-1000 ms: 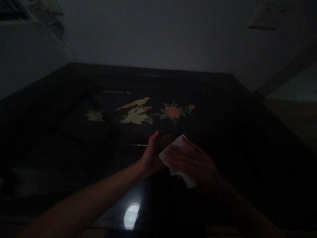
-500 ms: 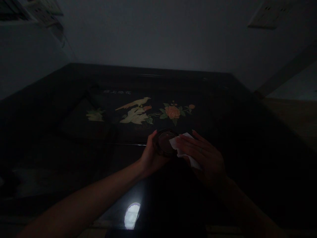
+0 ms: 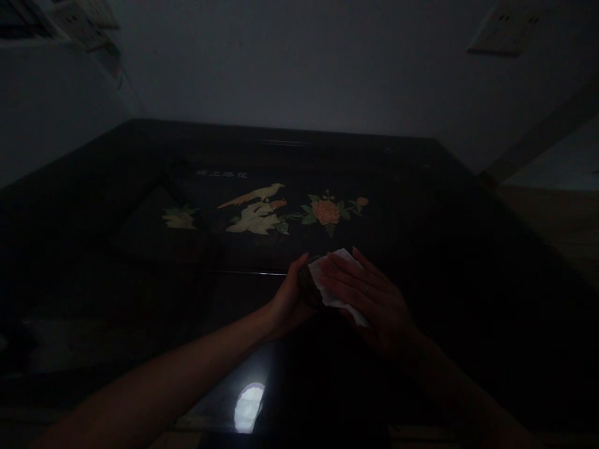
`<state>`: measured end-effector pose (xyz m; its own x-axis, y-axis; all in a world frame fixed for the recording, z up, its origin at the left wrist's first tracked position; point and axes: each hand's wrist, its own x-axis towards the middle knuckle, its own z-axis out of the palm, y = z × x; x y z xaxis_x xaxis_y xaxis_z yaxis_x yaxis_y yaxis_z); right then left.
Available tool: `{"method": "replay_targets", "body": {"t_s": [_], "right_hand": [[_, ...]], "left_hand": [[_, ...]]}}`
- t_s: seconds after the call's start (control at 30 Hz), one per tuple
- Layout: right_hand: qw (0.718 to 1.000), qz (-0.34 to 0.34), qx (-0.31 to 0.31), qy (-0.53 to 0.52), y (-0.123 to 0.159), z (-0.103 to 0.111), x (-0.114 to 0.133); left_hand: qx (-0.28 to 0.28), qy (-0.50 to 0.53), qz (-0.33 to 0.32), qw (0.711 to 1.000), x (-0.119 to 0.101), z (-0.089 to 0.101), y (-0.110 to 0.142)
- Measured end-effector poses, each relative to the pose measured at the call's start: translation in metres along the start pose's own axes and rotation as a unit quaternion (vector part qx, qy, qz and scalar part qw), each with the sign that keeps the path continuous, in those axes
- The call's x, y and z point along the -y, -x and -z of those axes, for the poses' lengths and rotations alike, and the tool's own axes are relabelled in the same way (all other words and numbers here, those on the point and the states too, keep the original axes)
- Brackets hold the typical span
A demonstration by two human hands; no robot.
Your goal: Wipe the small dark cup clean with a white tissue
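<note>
Close to the front part of the black table, my left hand (image 3: 289, 304) is wrapped round the side of a dark, round, dish-like object (image 3: 306, 290). Its exact kind is hard to make out in the dim light. A white tissue (image 3: 340, 299) lies over most of the object's top. My right hand (image 3: 374, 296) holds this tissue with its fingers laid along it, pressing it against the object. A ring shows on one finger. The right thumb and the object's right side are hidden.
The glossy black table (image 3: 234, 312) bears an inlaid bird (image 3: 255, 196) and an orange flower (image 3: 326, 212). Behind it stands a pale wall (image 3: 290, 68) with a socket plate (image 3: 505, 28) at upper right. More sockets (image 3: 77, 25) are at upper left. A bright reflection shines near the front.
My right hand has slid left with the tissue, which now covers most of the round object's top. The left hand and the object have shifted slightly right and toward me.
</note>
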<state>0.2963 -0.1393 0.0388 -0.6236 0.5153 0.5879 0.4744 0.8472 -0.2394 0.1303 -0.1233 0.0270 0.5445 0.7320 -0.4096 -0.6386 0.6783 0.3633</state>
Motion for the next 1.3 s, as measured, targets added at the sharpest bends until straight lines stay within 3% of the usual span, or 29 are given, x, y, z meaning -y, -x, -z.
{"method": "replay_targets", "body": {"t_s": [0.1,0.33,0.63,1.0,1.3], "right_hand": [[1.0,0.023,0.016,-0.008,0.0,-0.001,0.0],[0.998,0.057,0.038,-0.016,-0.001,0.001,0.001],[0.998,0.048,0.038,0.002,-0.001,-0.001,0.003],[0.998,-0.024,0.026,0.054,-0.001,-0.002,0.001],[0.999,-0.031,0.003,0.033,0.004,-0.001,-0.005]], "left_hand": [[-0.006,-0.008,0.018,1.0,0.0,0.002,-0.001],[0.038,-0.01,0.048,0.998,-0.001,0.008,-0.003],[-0.002,-0.022,0.04,0.999,-0.002,0.003,-0.002],[-0.033,0.018,-0.029,0.999,0.002,-0.002,-0.001],[-0.029,0.057,-0.077,0.995,-0.002,0.002,-0.003]]}}
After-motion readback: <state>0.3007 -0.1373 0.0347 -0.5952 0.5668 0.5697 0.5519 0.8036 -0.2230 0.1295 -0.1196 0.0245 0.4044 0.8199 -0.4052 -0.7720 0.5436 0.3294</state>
